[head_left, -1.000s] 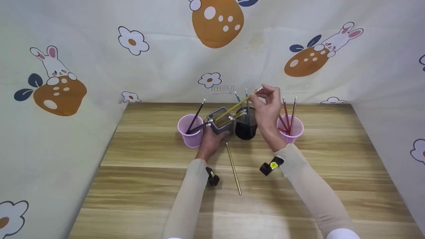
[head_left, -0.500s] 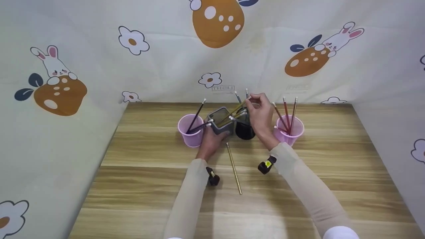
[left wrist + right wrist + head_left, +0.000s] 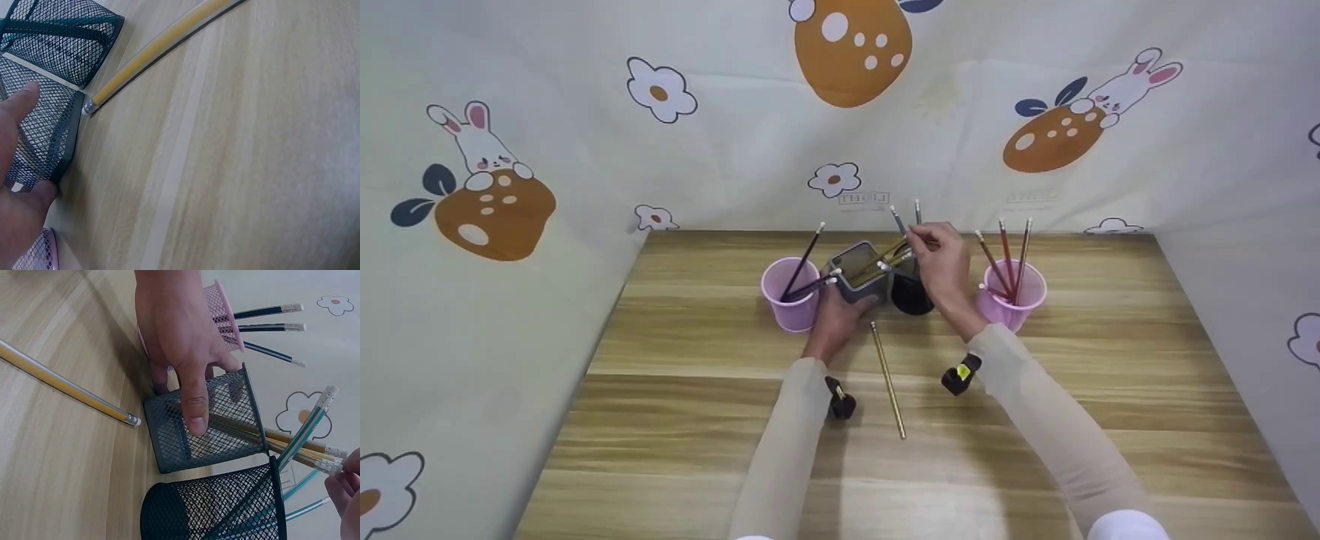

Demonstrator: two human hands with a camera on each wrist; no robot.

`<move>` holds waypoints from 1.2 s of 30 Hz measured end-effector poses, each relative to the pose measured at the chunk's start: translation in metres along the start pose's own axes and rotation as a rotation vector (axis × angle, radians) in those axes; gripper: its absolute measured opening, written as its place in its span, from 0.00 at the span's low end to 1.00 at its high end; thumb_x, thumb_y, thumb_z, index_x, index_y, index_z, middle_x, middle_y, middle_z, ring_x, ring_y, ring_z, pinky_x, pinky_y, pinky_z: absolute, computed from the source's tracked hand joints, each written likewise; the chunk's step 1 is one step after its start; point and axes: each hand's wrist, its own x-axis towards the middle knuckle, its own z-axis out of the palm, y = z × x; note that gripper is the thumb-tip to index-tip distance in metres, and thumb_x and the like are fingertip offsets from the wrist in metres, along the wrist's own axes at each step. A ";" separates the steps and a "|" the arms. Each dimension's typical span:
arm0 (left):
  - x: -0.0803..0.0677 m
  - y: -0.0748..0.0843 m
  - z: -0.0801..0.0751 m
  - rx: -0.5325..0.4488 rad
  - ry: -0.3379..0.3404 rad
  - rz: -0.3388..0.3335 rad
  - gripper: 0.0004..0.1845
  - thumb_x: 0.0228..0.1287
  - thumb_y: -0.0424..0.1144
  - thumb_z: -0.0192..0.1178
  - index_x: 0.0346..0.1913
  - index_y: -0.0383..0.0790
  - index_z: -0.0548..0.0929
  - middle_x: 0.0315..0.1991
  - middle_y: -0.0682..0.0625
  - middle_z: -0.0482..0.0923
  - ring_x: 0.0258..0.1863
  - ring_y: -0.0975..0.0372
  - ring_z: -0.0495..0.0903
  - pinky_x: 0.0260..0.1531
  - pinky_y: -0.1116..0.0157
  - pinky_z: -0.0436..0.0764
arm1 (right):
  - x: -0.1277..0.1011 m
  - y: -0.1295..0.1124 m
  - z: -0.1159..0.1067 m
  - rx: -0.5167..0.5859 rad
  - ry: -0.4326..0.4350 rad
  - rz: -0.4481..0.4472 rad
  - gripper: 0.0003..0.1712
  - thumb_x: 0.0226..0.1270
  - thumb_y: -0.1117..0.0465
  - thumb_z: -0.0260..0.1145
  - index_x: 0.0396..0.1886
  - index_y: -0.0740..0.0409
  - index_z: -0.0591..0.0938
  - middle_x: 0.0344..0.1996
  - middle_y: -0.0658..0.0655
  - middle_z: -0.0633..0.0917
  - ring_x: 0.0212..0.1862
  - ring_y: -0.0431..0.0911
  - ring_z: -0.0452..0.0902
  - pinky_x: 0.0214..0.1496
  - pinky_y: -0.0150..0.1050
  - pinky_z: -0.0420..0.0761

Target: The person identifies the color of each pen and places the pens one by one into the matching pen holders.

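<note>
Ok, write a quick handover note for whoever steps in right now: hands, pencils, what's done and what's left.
Left hand grips the grey holder, tilted on the table.
Right hand pinches the eraser end of a yellow pencil that is partly in the grey holder.
Done: several yellow pencils in the grey holder; others stand in the pink cups and the black holder.
Left: one loose pencil lies on the table.

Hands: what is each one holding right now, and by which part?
Left hand grips the grey mesh holder by its side wall. Right hand pinches a yellow pencil at its eraser end.
</note>
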 end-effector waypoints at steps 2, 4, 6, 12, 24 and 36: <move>0.000 0.000 0.000 0.010 0.006 0.004 0.51 0.57 0.40 0.73 0.77 0.40 0.53 0.71 0.41 0.69 0.73 0.55 0.66 0.78 0.61 0.59 | -0.001 0.000 -0.001 0.014 -0.013 0.008 0.11 0.65 0.66 0.69 0.46 0.64 0.88 0.44 0.63 0.87 0.46 0.52 0.86 0.48 0.30 0.86; 0.001 0.001 0.000 0.023 0.013 0.006 0.51 0.56 0.41 0.74 0.77 0.41 0.53 0.71 0.42 0.69 0.73 0.56 0.66 0.78 0.62 0.58 | -0.004 -0.001 -0.004 0.053 -0.009 0.011 0.13 0.67 0.65 0.69 0.49 0.63 0.87 0.47 0.62 0.86 0.47 0.52 0.86 0.49 0.29 0.86; 0.001 0.001 -0.001 0.033 0.018 0.009 0.50 0.56 0.42 0.74 0.77 0.41 0.54 0.71 0.43 0.69 0.73 0.56 0.66 0.78 0.62 0.59 | -0.008 -0.003 -0.006 0.121 0.015 0.000 0.15 0.68 0.64 0.68 0.52 0.63 0.86 0.49 0.63 0.84 0.49 0.52 0.85 0.52 0.29 0.85; 0.001 0.000 0.000 0.012 0.015 -0.010 0.50 0.56 0.41 0.74 0.77 0.40 0.54 0.70 0.43 0.70 0.73 0.56 0.67 0.78 0.63 0.59 | -0.027 -0.008 -0.010 0.197 0.110 -0.083 0.13 0.67 0.69 0.65 0.50 0.66 0.83 0.45 0.62 0.81 0.48 0.48 0.80 0.53 0.28 0.82; 0.001 0.001 0.001 0.018 0.013 0.004 0.51 0.56 0.41 0.74 0.77 0.41 0.54 0.71 0.42 0.69 0.72 0.55 0.67 0.78 0.62 0.60 | -0.082 0.017 -0.009 0.268 0.020 0.018 0.15 0.60 0.78 0.57 0.48 0.71 0.78 0.39 0.70 0.80 0.39 0.40 0.75 0.41 0.24 0.77; -0.001 -0.002 0.001 0.025 0.025 0.006 0.50 0.57 0.40 0.73 0.77 0.39 0.53 0.72 0.40 0.67 0.73 0.54 0.65 0.78 0.61 0.59 | -0.116 0.044 0.004 -0.108 -0.358 0.106 0.26 0.57 0.67 0.75 0.54 0.69 0.76 0.39 0.64 0.83 0.39 0.50 0.80 0.45 0.38 0.82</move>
